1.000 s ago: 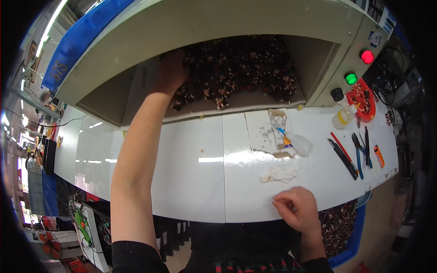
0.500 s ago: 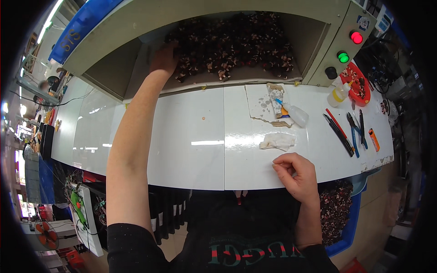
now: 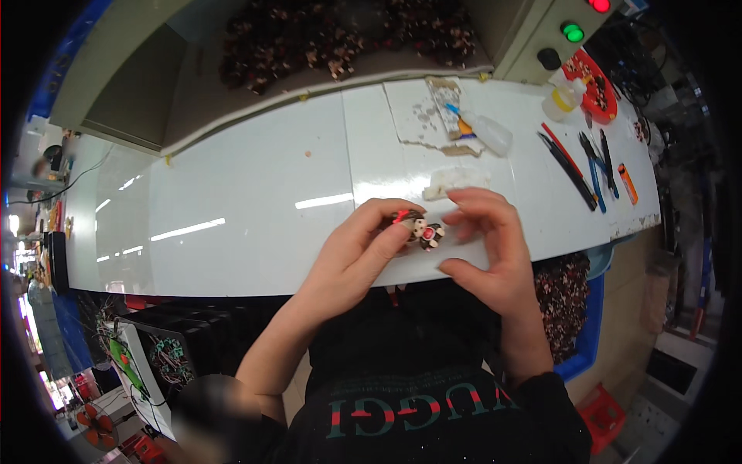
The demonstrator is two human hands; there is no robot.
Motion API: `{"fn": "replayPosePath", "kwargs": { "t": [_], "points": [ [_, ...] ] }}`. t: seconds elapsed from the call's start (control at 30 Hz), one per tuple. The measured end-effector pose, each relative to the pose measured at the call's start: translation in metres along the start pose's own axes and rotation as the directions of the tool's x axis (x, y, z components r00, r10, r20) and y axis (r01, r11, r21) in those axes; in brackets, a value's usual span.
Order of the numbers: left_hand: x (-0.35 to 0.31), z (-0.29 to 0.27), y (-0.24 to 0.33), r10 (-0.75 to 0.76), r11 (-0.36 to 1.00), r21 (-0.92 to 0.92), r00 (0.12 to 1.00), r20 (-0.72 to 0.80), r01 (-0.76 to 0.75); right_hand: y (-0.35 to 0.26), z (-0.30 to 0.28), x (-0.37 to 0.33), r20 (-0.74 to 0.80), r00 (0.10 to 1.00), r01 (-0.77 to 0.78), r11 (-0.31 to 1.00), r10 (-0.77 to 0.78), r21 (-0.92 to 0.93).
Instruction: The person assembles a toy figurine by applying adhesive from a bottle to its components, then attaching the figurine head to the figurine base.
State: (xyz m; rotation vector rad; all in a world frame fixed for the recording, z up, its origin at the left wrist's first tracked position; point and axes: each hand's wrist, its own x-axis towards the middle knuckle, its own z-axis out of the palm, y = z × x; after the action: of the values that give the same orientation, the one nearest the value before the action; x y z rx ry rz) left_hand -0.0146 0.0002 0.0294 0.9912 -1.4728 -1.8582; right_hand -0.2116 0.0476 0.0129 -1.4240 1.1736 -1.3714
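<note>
Brown, red and cream, the figure is pinched between the thumb and fingers of the left hand, one end covered, the other jutting toward the right hand. That hand's thumb and fingers are spread, apparently just short of touching it. It looks light and stiff, perhaps moulded plastic, so its small raised parts might snap under a hard squeeze; its thicker middle seems the surest hold. Behind the right fingertips lies a white wad; beyond, a bottle; farther, a dark pile.
</note>
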Motion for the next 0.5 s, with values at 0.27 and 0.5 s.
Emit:
{"fn": "replayPosePath", "kwargs": {
  "t": [0.27,0.5],
  "points": [
    [0.013,0.017,-0.012,0.063,0.998,-0.019,0.998,-0.025,-0.064,0.022,0.008,-0.005,-0.040,0.999,0.024,0.985,-0.031,-0.173],
    [0.010,0.022,-0.031,0.251,0.953,0.184,0.968,-0.025,-0.242,0.023,0.010,-0.006,-0.071,0.997,0.003,0.990,-0.014,-0.142]
  ]
}}
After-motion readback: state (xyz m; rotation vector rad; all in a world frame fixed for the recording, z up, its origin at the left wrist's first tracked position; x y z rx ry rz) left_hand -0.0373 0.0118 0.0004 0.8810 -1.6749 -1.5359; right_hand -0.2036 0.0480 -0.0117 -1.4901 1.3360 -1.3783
